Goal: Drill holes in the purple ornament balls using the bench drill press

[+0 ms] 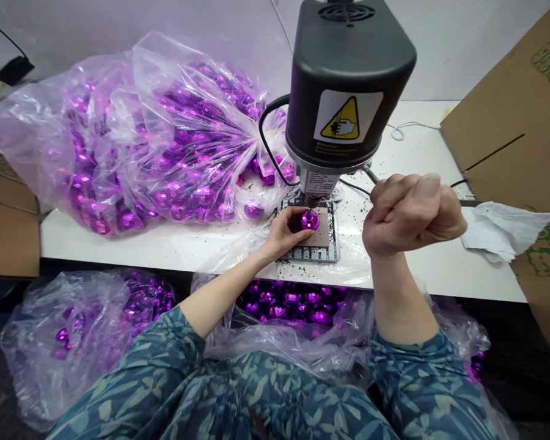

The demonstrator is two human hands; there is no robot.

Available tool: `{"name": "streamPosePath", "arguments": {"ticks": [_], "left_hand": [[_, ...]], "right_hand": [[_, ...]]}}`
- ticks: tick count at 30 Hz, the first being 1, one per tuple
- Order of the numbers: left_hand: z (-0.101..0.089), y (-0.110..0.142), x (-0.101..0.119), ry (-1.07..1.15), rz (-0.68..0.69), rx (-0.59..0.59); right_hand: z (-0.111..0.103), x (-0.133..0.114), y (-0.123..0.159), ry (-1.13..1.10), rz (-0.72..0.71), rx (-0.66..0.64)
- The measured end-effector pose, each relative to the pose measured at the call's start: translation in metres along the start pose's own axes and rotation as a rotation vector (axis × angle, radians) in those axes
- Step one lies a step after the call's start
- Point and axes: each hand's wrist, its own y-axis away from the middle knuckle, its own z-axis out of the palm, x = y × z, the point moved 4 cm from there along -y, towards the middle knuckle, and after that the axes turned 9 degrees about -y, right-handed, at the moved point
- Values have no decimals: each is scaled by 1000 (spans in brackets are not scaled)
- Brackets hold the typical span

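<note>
Purple mirrored bauble sits in the closed grip of the left hand above a slotted metal plate, the right hand clenched around a metal lever at 3 o'clock, under a black drill head, with a plastic bag of baubles at 10 o'clock.

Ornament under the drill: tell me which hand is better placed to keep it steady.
Left, most likely: the left hand cups the ornament on the plate beneath the drill head, while the right hand is raised in a fist by the lever.
</note>
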Motion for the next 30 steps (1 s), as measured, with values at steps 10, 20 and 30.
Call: {"name": "streamPosePath", "arguments": {"ticks": [10,20,30], "left_hand": [[1,0,1,-4,-8,-2],[-20,58,55,-175,53,-279],[-98,-42,4,-456,-12,129]], "right_hand": [[2,-2,2,-94,-89,-77],[19,20,-48,27,248,69],[17,16,-45,93,305,97]]}}
